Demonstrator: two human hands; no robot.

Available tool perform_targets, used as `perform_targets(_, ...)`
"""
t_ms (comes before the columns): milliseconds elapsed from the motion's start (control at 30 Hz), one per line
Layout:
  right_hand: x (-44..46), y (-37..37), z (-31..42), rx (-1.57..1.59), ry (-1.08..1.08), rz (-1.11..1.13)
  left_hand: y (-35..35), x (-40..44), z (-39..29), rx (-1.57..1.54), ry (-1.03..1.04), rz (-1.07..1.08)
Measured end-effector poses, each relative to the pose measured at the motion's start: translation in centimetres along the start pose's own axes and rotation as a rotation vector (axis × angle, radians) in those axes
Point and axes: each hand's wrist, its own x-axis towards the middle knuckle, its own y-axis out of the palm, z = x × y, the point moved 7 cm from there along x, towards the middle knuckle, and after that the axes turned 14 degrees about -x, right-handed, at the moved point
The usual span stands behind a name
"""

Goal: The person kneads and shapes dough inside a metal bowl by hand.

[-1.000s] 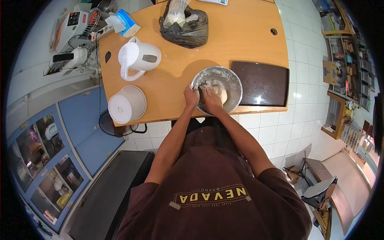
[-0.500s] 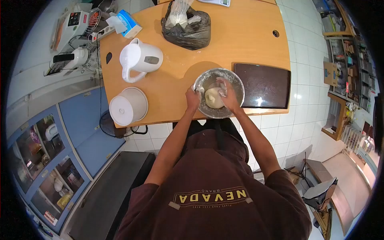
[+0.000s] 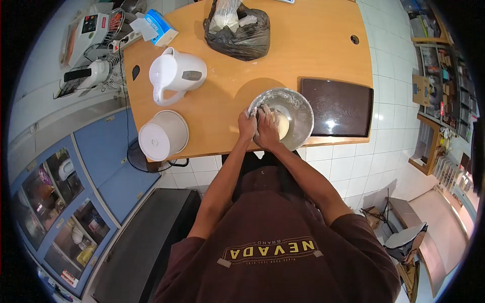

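A metal mixing bowl (image 3: 304, 117) dusted with flour sits at the table's front edge. Inside it lies a smooth, pale ball of dough (image 3: 284, 125), partly covered by my right hand (image 3: 268, 126). That hand is in the bowl with its floury fingers stretched out along the left inner wall, its side against the dough. My left hand (image 3: 246, 124) is closed on the bowl's left rim, thumb over the edge.
Right of the bowl lies a dark brown tray (image 3: 337, 107). A white electric kettle (image 3: 174, 76) and a white lidded tub (image 3: 162, 136) stand on the left. Farther back are a black plastic bag (image 3: 240, 43) and a blue tissue box (image 3: 161, 29).
My right hand has moved from the dough's right side across to the left wall of the bowl. My left hand still grips the rim.
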Motion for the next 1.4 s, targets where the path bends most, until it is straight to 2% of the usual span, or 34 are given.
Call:
perform_targets(133, 0.9, 0.1, 0.0, 0.014, 0.079, -0.161, -0.4, 0.2, 1.6, -0.029, -0.077, 0.009)
perform_targets(233, 2.3, -1.1, -0.1, 0.066, 0.180, -0.002, -0.7, 0.8, 2.2, -0.033, -0.042, 0.016)
perform_targets(267, 2.3, -0.7, -0.1, 0.046, 0.195, 0.008, -1.0, 0.7, 2.4, -0.033, -0.016, 0.024)
perform_targets(367, 2.8, 0.4, -0.4, 0.000, 0.238, 0.007, -0.6, 0.9, 2.3, 0.022, -0.133, 0.077)
perform_targets(433, 2.6, 0.8, -1.1, -0.010, 0.263, -0.010, -0.7, 0.7, 1.5, 0.040, -0.042, 0.073)
perform_targets(533, 2.9, 2.1, -3.8, 0.824, 0.160, 0.067, -0.8, 0.5, 1.5, -0.013, 0.076, 0.069)
perform_targets(600, 2.4, 1.0, -6.4, 1.531, 0.257, -0.031, -1.0, -0.5, 1.1, -0.011, 0.087, 0.031)
perform_targets(667, 2.0, -1.6, -8.6, 1.513, 0.386, -0.145, -1.2, -0.8, 0.9, 0.049, 0.070, 0.016)
perform_targets(700, 2.1, -2.8, -8.7, 1.188, 0.298, -0.214, -1.3, -0.7, 0.9, 0.079, 0.063, 0.011)
perform_targets(767, 1.7, -3.0, -6.8, 0.768, 0.162, -0.162, -1.0, -0.3, 1.0, 0.032, 0.025, 0.036)
perform_targets(833, 2.2, -1.7, -4.0, 0.465, 0.079, -0.109, -0.5, -0.1, 0.9, -0.017, 0.024, 0.062)
perform_targets(933, 1.0, -1.0, -1.3, 0.400, 0.080, -0.148, -0.4, -0.5, 0.4, -0.092, 0.030, 0.067)
perform_targets(1000, 0.8, -0.5, -1.1, 0.327, 0.087, -0.075, -0.4, -0.8, 0.6, -0.133, -0.021, 0.045)
perform_targets(1100, 0.9, -0.2, -1.4, 0.324, 0.086, -0.108, -0.4, -0.6, 0.7, -0.078, -0.006, 0.075)
perform_targets(1200, 1.0, 0.6, -1.6, 0.317, 0.116, -0.152, -0.2, -0.9, 0.2, -0.132, 0.087, 0.115)
perform_targets(1267, 1.8, 1.6, -1.8, 0.243, 0.172, -0.163, -0.1, -1.5, -1.0, -0.036, 0.138, 0.091)
perform_targets(1400, 2.7, 1.7, -2.3, 0.389, 0.264, -0.087, -0.9, -0.9, 0.6, 0.002, 0.193, 0.086)
